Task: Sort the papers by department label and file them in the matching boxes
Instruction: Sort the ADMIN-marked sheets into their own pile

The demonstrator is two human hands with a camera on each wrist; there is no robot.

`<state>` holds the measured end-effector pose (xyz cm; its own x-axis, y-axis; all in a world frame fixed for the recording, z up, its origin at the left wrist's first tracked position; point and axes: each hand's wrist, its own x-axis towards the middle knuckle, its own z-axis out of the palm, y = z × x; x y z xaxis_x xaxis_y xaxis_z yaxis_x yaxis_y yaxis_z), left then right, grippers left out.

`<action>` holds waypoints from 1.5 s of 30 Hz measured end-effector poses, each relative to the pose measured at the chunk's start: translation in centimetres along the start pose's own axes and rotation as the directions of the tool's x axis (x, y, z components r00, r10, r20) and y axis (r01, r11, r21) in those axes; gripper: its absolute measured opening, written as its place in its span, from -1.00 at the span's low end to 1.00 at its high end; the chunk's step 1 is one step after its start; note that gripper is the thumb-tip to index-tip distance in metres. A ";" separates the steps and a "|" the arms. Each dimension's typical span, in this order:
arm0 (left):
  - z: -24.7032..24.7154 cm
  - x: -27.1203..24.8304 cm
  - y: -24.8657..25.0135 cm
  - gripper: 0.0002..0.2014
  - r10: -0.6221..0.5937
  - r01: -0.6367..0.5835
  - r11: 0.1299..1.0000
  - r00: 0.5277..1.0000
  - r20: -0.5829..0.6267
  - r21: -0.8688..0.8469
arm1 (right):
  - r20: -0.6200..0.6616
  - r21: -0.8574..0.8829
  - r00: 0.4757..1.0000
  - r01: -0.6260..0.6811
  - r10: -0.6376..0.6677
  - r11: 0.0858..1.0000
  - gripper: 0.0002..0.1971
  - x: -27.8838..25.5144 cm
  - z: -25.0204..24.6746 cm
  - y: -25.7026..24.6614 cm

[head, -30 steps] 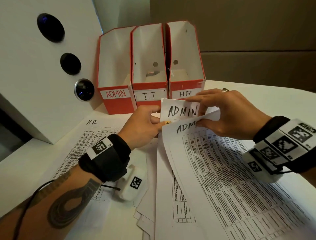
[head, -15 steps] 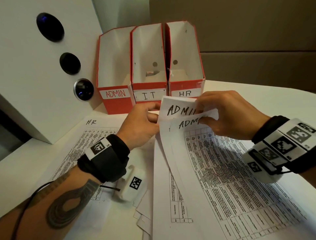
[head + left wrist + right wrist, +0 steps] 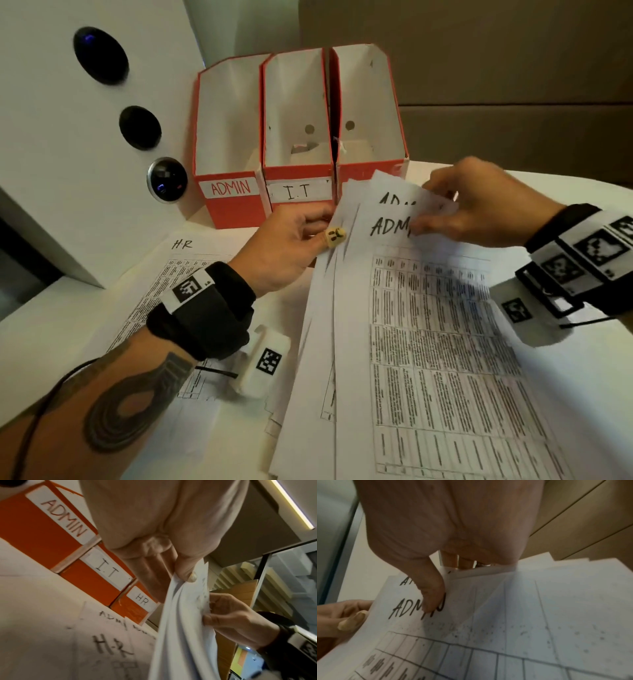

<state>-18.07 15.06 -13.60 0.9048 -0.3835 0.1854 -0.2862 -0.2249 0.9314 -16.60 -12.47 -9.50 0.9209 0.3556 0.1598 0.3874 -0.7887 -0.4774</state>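
Note:
Three orange file boxes stand at the back of the table: ADMIN (image 3: 230,186), I.T (image 3: 298,191) and HR (image 3: 142,600), whose label the papers hide in the head view. I hold a fanned sheaf of printed sheets headed ADMIN (image 3: 394,226) lifted in front of the boxes. My left hand (image 3: 291,240) pinches the sheaf's top left edge, thumb on top (image 3: 186,574). My right hand (image 3: 472,209) pinches the upper sheets at the top, its thumb (image 3: 431,599) lying over the ADMIN heading. A sheet headed H.R (image 3: 181,245) lies flat on the table at the left.
A large white slanted panel with three dark round lenses (image 3: 140,126) rises at the left, close to the ADMIN box. More loose sheets (image 3: 298,411) lie under the sheaf on the white table (image 3: 41,329). A brown wall stands behind the boxes.
Both hands have raised the sheaf and shifted it right and towards the boxes, so it now covers the HR label. The right hand has slid further right along the top edge.

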 end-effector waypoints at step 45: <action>-6.7 2.4 8.2 0.03 0.534 -0.109 0.644 0.773 -0.343 0.757 | -0.518 0.279 0.854 0.115 0.048 0.953 -0.66 -3.6 -6.0 -0.6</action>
<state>-16.15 18.30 -3.47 0.6544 -0.1097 0.7481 -0.5222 -0.7811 0.3423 -19.89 -16.33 -4.59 0.8279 0.0061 0.5608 0.4633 -0.5709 -0.6778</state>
